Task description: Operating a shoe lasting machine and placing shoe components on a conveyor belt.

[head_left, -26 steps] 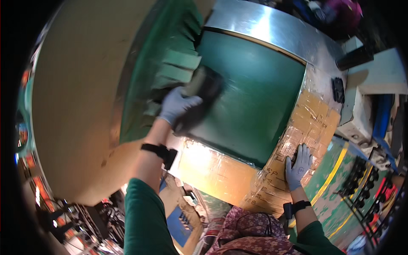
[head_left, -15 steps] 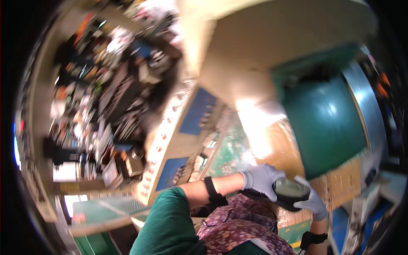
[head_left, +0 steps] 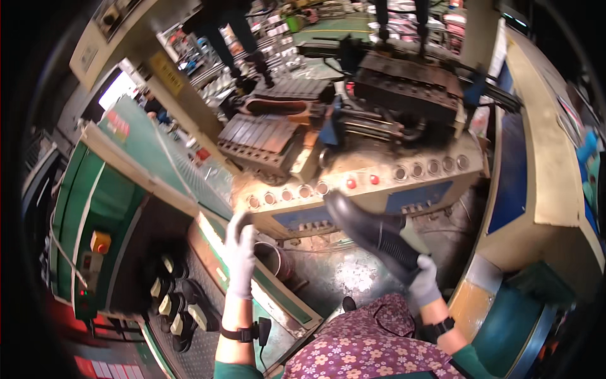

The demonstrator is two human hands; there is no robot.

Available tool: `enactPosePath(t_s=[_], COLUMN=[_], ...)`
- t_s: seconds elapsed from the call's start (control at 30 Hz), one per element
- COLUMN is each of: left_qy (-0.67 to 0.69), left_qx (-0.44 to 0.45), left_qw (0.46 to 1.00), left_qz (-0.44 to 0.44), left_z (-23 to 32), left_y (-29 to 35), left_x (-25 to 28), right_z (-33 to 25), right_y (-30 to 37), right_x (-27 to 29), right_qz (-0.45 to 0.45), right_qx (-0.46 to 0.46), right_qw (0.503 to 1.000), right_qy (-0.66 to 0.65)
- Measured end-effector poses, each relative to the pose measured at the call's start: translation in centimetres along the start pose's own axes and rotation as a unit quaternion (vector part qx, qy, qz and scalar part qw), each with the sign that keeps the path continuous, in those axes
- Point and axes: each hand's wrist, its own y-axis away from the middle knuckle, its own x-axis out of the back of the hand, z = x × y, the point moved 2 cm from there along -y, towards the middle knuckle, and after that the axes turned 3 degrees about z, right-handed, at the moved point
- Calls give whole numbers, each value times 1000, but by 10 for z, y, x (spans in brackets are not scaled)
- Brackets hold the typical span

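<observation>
A black shoe with a pale green last in its opening hangs in front of the machine, its toe pointing up and to the left. Gripped near the heel, it is in my right hand, which wears a light grey glove. My left hand, gloved the same way, is raised and empty, its fingers stretched upward beside the green-edged bench. Ahead of both hands stands a beige machine with a row of round dials and two red buttons. Metal clamp blocks sit on top of it.
Several black shoes with pale lasts lie on a dark shelf at lower left, near a green cabinet. A bucket stands on the floor between bench and machine. At right are a beige housing and a green belt.
My view has swung left from the green belt to the beige machine. My left hand has let go of the shoe and moved away leftward; the right hand still holds it.
</observation>
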Motion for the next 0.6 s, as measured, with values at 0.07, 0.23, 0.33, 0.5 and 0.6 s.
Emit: enactPosePath(t_s=[0.07,0.23,0.33,0.5,0.6], left_qy=[-58,-203,-422,-446,-512], left_qx=[51,187,180,157,138], left_qw=[986,937,871,854,825], left_qz=[147,214,177,217,198], left_z=[-94,-269,-301,-274,-277], left_y=[5,70,95,69,72], left_x=[82,134,113,64,69], right_z=[-12,-39,-45,-36,-19], right_y=[-67,-245,-345,-479,-543], right_x=[-59,-164,-214,-241,-254], right_qz=[-38,-16,-55,-69,-99], right_qx=[33,163,267,218,176], right_qw=[998,945,854,897,891], right_qy=[47,284,442,379,406])
